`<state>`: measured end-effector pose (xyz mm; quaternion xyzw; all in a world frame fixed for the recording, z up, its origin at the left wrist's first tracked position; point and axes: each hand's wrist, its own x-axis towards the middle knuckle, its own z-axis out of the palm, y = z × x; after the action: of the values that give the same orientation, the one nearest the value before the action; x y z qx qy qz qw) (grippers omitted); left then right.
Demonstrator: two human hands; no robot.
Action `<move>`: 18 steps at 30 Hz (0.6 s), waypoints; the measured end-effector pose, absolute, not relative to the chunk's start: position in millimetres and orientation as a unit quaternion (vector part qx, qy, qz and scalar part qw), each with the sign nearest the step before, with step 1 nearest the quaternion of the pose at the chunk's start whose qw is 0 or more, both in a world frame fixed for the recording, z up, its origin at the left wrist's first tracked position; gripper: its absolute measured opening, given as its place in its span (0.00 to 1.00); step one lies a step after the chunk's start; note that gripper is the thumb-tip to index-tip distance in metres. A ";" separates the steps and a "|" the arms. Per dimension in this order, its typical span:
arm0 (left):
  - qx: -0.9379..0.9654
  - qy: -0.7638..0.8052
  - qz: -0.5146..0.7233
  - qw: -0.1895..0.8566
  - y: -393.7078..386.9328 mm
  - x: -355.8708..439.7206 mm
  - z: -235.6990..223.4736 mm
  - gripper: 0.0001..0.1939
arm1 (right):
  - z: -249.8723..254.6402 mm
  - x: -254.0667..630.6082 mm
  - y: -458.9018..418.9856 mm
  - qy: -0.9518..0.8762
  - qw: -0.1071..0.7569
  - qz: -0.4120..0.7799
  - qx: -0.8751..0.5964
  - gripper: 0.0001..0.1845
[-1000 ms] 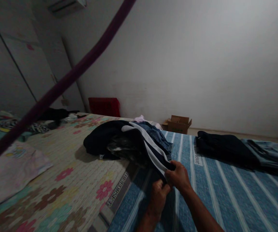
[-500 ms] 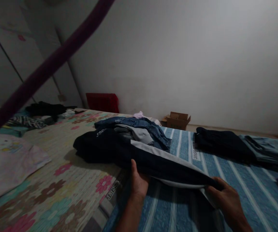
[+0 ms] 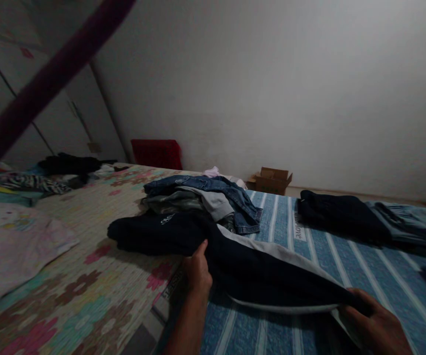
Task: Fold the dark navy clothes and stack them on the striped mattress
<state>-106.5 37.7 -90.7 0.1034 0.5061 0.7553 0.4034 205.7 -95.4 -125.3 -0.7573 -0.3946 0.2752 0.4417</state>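
Observation:
Navy pants [image 3: 257,268] with a light grey side panel and small white lettering stretch across the bed in front of me. My left hand [image 3: 198,271] grips their near edge around the middle, thumb on top and the fingers hidden beneath. At the narrow right end, my right hand [image 3: 373,315] is closed on the cloth and pulls it taut. The left end of the pants lies bunched on the flowered cover. Just behind them is a heap of blue jeans [image 3: 213,190] and grey clothes [image 3: 218,204].
Folded dark pants [image 3: 340,214] and folded jeans [image 3: 416,222] lie at the right on the blue striped cover [image 3: 272,340]. A pink garment [image 3: 20,251] and mixed clothes [image 3: 31,182] are at the left. A cardboard box [image 3: 272,181] stands behind; a purple bar [image 3: 57,69] crosses the upper left.
My right hand has moved right and nearer, drawing out the pants' end. My left hand has shifted slightly left and closed on the edge. The pants have come away from the heap.

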 end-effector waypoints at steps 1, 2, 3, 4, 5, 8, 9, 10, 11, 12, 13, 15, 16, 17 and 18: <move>0.130 0.516 0.755 0.383 34.6 -99.0 -90.0 0.23 | -122.5 199.1 -94.7 -0.393 0.443 0.271 -0.759 0.18; 0.175 0.526 0.744 0.372 29.7 -90.0 -89.7 0.23 | -119.5 191.3 -93.9 -0.392 0.447 0.272 -0.757 0.18; 0.240 0.537 0.716 0.377 23.0 -80.0 -90.0 0.22 | -116.2 182.5 -93.1 -0.393 0.452 0.280 -0.750 0.18; 0.320 0.542 0.669 0.395 14.6 -69.0 -91.1 0.21 | -113.2 173.2 -92.4 -0.398 0.457 0.294 -0.739 0.17; 0.412 0.538 0.601 0.424 4.8 -57.6 -93.2 0.21 | -110.7 164.2 -91.8 -0.409 0.463 0.311 -0.722 0.17; 0.623 0.451 0.399 0.499 -27.0 -25.8 -101.1 0.24 | -108.8 146.1 -92.0 -0.429 0.468 0.355 -0.686 0.17; 0.657 0.431 0.370 0.496 -36.2 -17.9 -102.5 0.23 | -110.1 144.3 -92.9 -0.423 0.473 0.360 -0.684 0.19; 0.676 0.423 0.358 0.486 -43.9 -12.3 -102.6 0.22 | -111.9 144.5 -94.1 -0.412 0.480 0.355 -0.688 0.21; 0.684 0.422 0.358 0.476 -49.8 -9.0 -101.1 0.20 | -114.1 146.2 -95.6 -0.400 0.490 0.344 -0.694 0.23; 0.685 0.424 0.360 0.471 -53.8 -8.0 -97.9 0.18 | -116.1 148.8 -97.4 -0.389 0.499 0.332 -0.700 0.25; 0.687 0.422 0.358 0.471 -56.4 -9.2 -93.4 0.17 | -117.5 151.6 -99.1 -0.381 0.508 0.321 -0.703 0.26; 0.698 0.408 0.337 0.483 -59.0 -15.9 -81.0 0.15 | -117.9 156.2 -102.0 -0.370 0.517 0.312 -0.706 0.27; 0.706 0.400 0.320 0.489 -60.0 -20.7 -73.6 0.12 | -116.7 157.6 -103.0 -0.365 0.519 0.315 -0.705 0.27; 0.718 0.396 0.297 0.490 -61.5 -25.9 -65.6 0.08 | -114.9 158.8 -103.6 -0.361 0.521 0.318 -0.705 0.27; 0.730 0.398 0.271 0.484 -63.3 -31.3 -56.9 0.04 | -112.8 159.8 -103.8 -0.358 0.524 0.323 -0.702 0.26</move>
<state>-31.3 -63.3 -56.9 0.7304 0.3982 0.2710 0.4842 159.8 -103.8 -112.8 -0.7022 -0.3578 0.3230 0.5239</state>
